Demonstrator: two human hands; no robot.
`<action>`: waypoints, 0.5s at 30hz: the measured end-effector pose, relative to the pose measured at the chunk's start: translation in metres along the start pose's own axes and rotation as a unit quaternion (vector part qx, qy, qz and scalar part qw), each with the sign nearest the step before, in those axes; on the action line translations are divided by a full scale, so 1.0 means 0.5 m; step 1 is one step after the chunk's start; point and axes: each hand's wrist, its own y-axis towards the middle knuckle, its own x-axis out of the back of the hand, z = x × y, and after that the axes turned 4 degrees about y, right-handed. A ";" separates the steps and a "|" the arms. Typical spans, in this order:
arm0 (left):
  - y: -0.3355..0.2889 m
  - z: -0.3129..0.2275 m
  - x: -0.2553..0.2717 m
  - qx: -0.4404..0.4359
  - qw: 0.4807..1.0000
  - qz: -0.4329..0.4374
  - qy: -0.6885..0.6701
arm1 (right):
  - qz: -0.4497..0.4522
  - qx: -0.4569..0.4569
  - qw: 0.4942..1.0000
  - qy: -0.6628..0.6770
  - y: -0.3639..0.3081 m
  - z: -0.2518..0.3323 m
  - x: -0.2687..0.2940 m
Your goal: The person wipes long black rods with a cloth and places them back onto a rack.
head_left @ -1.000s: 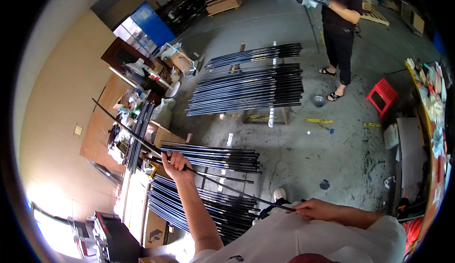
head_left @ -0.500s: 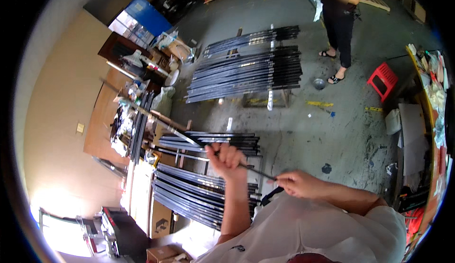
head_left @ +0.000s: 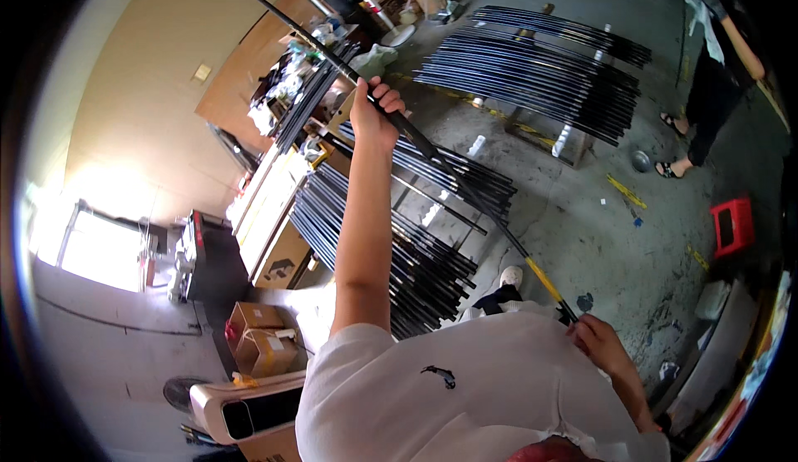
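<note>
A long black rod (head_left: 416,137), made of thicker and thinner lengths, slants across my front from upper left to lower right. My left hand (head_left: 378,114), with its arm stretched forward, is wrapped round the thicker part. Close to my body at the right, my right hand (head_left: 600,344) is closed on the thin lower end, just past a yellow section (head_left: 544,281). Beneath the rod lies a batch of black tubes (head_left: 382,250) in rows, nearest to my left forearm.
Farther off, more black tubes (head_left: 532,75) lie across a low stand. A person (head_left: 719,88) in dark clothes is at the far right, near a red stool (head_left: 731,227) and a metal bowl (head_left: 641,161). Cardboard boxes (head_left: 262,341) are at the lower left.
My left hand has moved forward and up along with the rod, and my right hand has drawn back to the right. The hands are farther apart; the view has turned left.
</note>
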 end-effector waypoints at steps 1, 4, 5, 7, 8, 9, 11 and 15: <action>0.008 -0.007 0.001 0.010 0.999 -0.019 -0.034 | -0.015 0.018 1.000 -0.007 -0.015 -0.009 0.005; 0.016 0.001 0.027 0.019 0.997 -0.051 -0.059 | -0.012 0.002 1.000 -0.012 -0.033 -0.008 0.006; 0.011 -0.001 0.030 0.014 0.996 -0.038 -0.074 | -0.002 -0.015 1.000 -0.011 -0.034 -0.007 0.004; 0.000 0.018 0.034 0.018 0.994 -0.017 -0.111 | 0.009 0.005 0.999 -0.037 -0.033 -0.021 -0.001; -0.004 0.023 0.032 0.013 0.991 -0.026 -0.130 | 0.015 0.015 0.999 -0.049 -0.035 -0.026 -0.004; -0.008 0.029 0.027 0.022 0.991 -0.012 -0.134 | 0.014 0.008 0.999 -0.039 -0.035 -0.022 -0.009; -0.023 0.056 0.015 0.041 0.988 0.010 -0.146 | 0.011 -0.010 1.000 -0.022 -0.027 0.006 -0.023; -0.085 0.139 -0.008 0.070 0.977 0.011 -0.202 | 0.009 -0.035 0.999 -0.026 0.013 0.075 -0.068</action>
